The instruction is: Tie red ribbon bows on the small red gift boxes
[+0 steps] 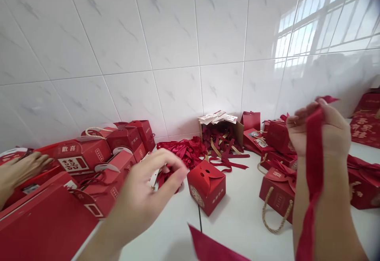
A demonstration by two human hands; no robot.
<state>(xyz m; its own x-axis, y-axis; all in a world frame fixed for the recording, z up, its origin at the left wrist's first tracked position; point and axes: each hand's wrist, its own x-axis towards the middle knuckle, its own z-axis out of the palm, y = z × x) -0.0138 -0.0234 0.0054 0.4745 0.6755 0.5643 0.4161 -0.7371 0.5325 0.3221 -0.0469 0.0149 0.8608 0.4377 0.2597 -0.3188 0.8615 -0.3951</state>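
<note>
My right hand (332, 128) is raised at the right, its fingers closed on a dark red ribbon (314, 154) that hangs down along my forearm. At the bottom edge, a pointed red ribbon end (213, 245) enters the view; whether it belongs to the same ribbon I cannot tell. My left hand (151, 186) hovers left of a small red gift box (208, 188), thumb and index finger curved with a gap between them, holding nothing that I can see. The box stands upright on the white table, with holes in its folded top and no ribbon on it.
Red ribbons (190, 150) lie piled by the wall beside an open carton (240, 134) of ribbons topped with printed cards (218, 117). Red boxes (80, 160) crowd the left, where another person's hand (29, 168) rests among them. A rope-handled box (277, 190) stands right.
</note>
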